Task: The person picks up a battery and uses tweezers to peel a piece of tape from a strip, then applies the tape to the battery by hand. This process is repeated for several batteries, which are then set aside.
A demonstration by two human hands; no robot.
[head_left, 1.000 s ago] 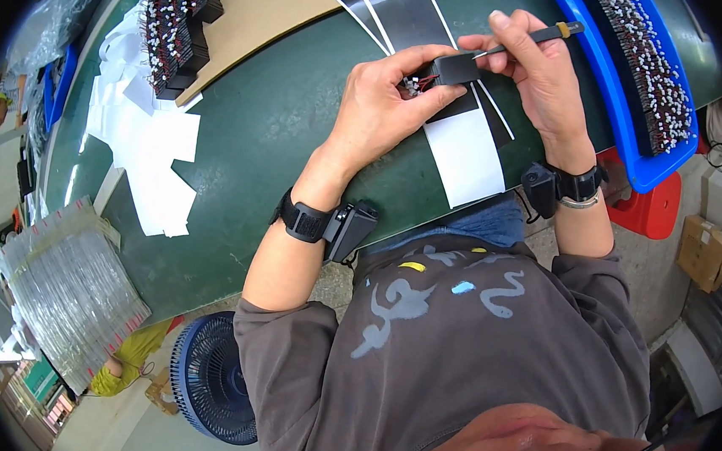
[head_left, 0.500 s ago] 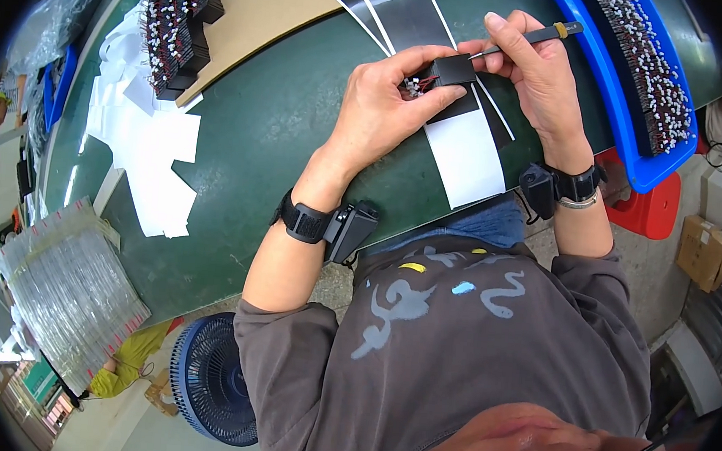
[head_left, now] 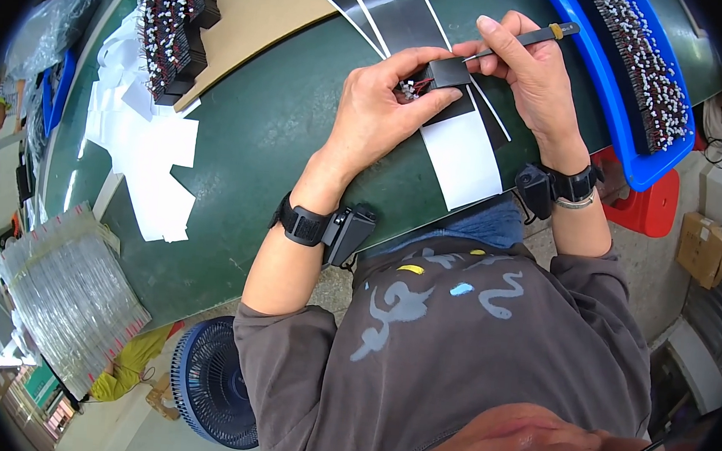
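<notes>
Green table: left hand grips black part, right hand holds tweezers.

Bright, even light falls from overhead across the green worktop, with soft sheen streaks along its left edge. Shadows under the hands are faint and short. Focus is crisp at the centre; the fisheye bends the worktop's edges hard, and the picture's corners drop to black vignette.

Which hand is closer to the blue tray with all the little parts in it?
The right hand. It sits just beside the blue tray, holding a thin tool. The left hand is farther away, holding a small black box.
</notes>
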